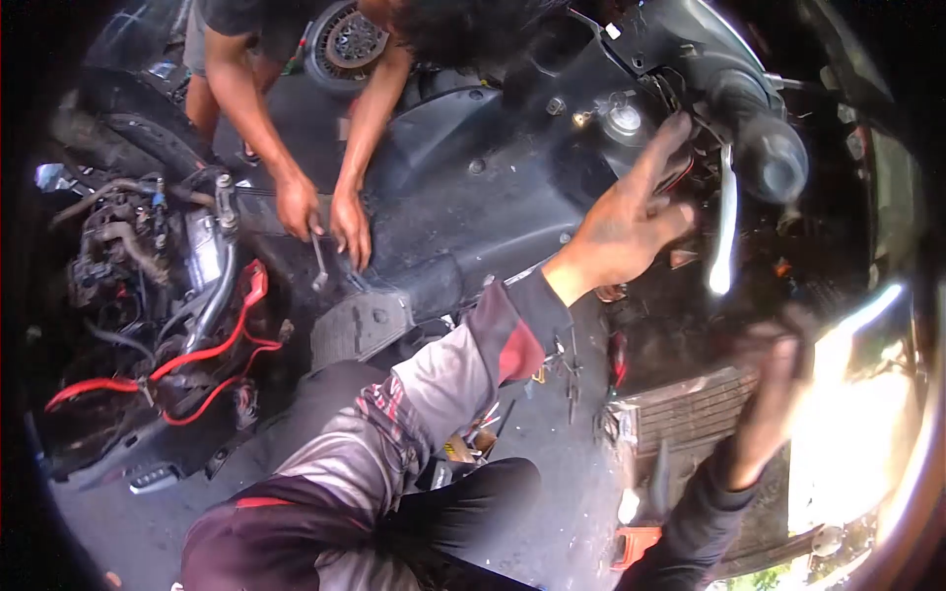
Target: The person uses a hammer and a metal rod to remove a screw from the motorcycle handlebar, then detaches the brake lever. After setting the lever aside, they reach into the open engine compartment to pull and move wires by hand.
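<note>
Crowding the handlebar [759, 128] edge, left hand [621, 231] (open room below)

I can read no text, brand, number or sign here. The grey sleeve [394, 424] carries a red and dark pattern, maybe letters, but it is too blurred for me to read.
</note>
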Motion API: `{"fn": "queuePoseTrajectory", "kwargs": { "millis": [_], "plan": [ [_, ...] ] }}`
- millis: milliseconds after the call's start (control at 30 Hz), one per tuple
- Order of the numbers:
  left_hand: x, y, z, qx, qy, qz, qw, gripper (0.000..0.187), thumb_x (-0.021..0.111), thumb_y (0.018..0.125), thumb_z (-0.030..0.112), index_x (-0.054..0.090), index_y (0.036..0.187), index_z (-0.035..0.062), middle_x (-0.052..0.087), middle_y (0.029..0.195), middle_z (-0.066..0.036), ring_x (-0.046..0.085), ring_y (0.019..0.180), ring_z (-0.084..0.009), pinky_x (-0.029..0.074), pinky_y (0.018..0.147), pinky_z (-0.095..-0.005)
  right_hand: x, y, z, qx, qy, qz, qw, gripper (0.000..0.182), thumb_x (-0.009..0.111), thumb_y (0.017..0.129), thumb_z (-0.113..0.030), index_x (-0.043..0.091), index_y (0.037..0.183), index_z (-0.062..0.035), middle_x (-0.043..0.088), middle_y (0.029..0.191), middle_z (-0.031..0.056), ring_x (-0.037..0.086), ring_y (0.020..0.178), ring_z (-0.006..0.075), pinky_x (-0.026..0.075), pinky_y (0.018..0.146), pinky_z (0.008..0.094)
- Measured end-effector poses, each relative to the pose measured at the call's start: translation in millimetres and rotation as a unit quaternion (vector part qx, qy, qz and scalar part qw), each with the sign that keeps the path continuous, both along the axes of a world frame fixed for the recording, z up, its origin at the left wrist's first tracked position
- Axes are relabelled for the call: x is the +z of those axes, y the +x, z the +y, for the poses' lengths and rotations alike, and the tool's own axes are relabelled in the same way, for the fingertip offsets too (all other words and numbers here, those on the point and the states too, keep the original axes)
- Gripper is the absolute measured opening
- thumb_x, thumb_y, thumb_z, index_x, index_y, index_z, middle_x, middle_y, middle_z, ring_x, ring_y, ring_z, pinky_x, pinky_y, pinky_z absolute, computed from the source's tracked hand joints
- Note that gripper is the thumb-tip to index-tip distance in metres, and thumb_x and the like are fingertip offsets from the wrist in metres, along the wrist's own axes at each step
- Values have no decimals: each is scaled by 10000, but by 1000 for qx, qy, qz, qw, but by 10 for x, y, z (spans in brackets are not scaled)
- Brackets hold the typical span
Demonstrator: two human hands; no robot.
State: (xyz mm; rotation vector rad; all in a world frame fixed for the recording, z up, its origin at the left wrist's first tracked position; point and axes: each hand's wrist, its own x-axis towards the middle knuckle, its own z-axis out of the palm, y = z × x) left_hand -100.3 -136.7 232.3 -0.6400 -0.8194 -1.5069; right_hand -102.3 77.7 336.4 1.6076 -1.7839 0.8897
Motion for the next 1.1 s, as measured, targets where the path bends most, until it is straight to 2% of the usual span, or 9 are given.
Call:
{"fn": "queuePoseTrajectory", "kwargs": {
  "millis": [67,100,200,233,333,600,667,800,1100],
  "plan": [
    [-52,-58,-59,-10,-52,30,998,808,567,886,-22,116,1546,92,175,1588,-125,311,1414,-310,339,1102,-444,309,233,-263,42,-4,83,996,630,534,963,-494,466,1350,-2,624,958,117,613,742,160,479,618,237],
    [-49,14,-66,-45,-63,30,997,822,556,882,-26,94,1550,104,124,1604,-125,322,1409,-313,327,1109,-441,331,412,-465,82,-27,110,990,674,645,903,-464,460,1362,-8,626,958,84,603,769,147,466,614,232],
    [-72,62,-114,-86,-80,51,992,829,544,875,-19,83,1552,114,116,1607,-125,344,1398,-315,317,1116,-436,463,678,-866,95,2,257,962,527,573,947,-315,488,1357,6,629,1089,160,621,917,178,502,655,233],
    [-77,16,-139,-100,-85,67,989,849,540,865,-1,56,1552,121,100,1609,-139,370,1382,-316,311,1118,-436,472,842,-990,72,56,426,900,476,613,915,-240,533,1310,12,627,1107,162,610,967,190,507,708,255],
    [-41,-123,-145,-160,-60,157,973,862,535,860,-10,35,1549,122,91,1607,-153,382,1370,-318,325,1108,-435,428,914,-1099,56,100,496,861,339,693,836,-46,636,1164,22,635,1105,154,617,981,219,501,831,300],
    [-44,-85,-115,-96,-72,52,991,841,501,858,-28,62,1549,167,109,1608,-145,369,1367,-315,382,1068,-427,458,740,-869,-33,80,517,852,353,708,864,-162,606,1111,68,650,1037,194,655,876,257,530,777,324],
    [-56,-56,-128,-85,-90,6,992,841,486,845,-55,78,1550,154,121,1609,-126,411,1328,-302,387,1064,-414,441,737,-841,-33,87,447,890,337,683,880,-146,590,1124,66,640,1075,196,648,892,243,520,786,307],
    [6,-94,-108,-125,-96,32,987,841,488,846,-60,82,1553,146,137,1606,-120,456,1277,-283,399,1053,-404,402,707,-837,-22,84,378,922,348,675,889,-126,565,1162,61,590,1176,183,613,980,230,506,821,293],
    [73,-166,-7,-103,-91,88,987,888,484,839,-99,-19,1545,92,97,1606,-152,550,1021,-205,463,954,-322,441,773,-822,-57,115,391,911,347,668,884,-79,555,1175,74,576,1178,188,580,1048,243,451,934,327]
  ]
}}
